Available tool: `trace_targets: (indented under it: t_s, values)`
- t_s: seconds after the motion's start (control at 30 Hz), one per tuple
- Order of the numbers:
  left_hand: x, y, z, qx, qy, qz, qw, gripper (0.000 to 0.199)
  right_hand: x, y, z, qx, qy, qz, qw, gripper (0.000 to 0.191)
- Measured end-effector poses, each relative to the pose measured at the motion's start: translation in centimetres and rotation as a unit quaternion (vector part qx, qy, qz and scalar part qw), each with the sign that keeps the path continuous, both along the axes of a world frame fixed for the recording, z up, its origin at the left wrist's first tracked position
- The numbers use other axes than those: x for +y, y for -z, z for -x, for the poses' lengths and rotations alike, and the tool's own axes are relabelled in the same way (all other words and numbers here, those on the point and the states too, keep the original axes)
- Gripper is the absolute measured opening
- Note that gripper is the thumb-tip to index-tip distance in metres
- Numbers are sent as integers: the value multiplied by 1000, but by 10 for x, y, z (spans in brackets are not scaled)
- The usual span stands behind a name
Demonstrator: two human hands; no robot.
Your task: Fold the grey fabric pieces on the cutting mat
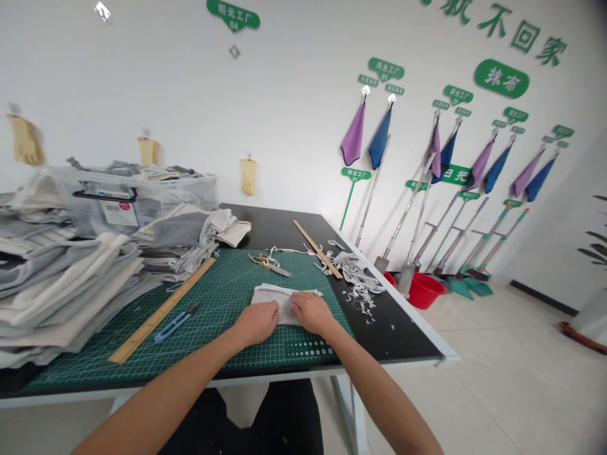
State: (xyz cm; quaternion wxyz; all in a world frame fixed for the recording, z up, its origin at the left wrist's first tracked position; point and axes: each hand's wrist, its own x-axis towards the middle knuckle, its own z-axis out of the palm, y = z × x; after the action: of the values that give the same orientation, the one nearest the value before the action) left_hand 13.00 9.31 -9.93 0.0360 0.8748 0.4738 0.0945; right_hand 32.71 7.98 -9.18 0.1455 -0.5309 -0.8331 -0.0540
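On the green cutting mat [227, 297], the left hand [260, 321] and right hand [310, 311] are pressing a folded gray cloth [279, 302], fingers curling over it and hiding part of its surface, their exact grip impossible to tell. The frame is cutting off the cloth stacks [71, 297] at left, while bare black tabletop [393, 335] is showing between the mat and the right edge.

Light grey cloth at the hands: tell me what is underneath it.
The light grey cloth lies on the green cutting mat, whose grid shows beyond its edges. The patch directly beneath is covered, so anything else there cannot be seen.
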Motion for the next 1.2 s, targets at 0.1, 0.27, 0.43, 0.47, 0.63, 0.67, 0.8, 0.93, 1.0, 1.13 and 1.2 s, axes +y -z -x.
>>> trace_targets:
  t_s: [0.1, 0.27, 0.43, 0.47, 0.63, 0.67, 0.8, 0.93, 1.0, 1.13, 1.2]
  values:
    - [-1, -1, 3, -1, 8, -4, 1000, 30, 7, -3, 2, -5, 30, 3, 1000, 33]
    - [-11, -5, 7, -1, 10, -26, 1000, 31, 27, -8, 12, -31, 86, 40, 995, 33]
    - [-29, -10, 14, -6, 19, -62, 998, 30, 50, -16, 21, -51, 135, 111, 983, 40]
    - [-33, -11, 16, -9, 21, -68, 997, 30, 53, -17, 22, -51, 136, 124, 982, 40]
    - [-48, -14, 27, -32, 19, -97, 995, 29, 61, -27, 21, -8, 103, 209, 972, 35]
    - [-50, -13, 30, -39, 13, -103, 994, 29, 61, -29, 21, 10, 91, 222, 971, 30]
    - [-60, 2, 52, -109, -10, -198, 974, 25, 56, -31, 19, 121, 36, 257, 958, 16]
    - [-71, 27, 75, -200, -26, -325, 924, 21, 51, -27, 27, 283, -2, 267, 921, 23]
    - [-76, 37, 83, -203, -40, -343, 916, 24, 52, -25, 36, 364, -14, 260, 894, 28]
    - [-85, 51, 91, -160, -73, -344, 922, 30, 59, -24, 58, 494, -20, 225, 839, 35]
    - [-89, 57, 92, -154, -82, -345, 922, 27, 64, -24, 71, 542, -17, 208, 814, 38]
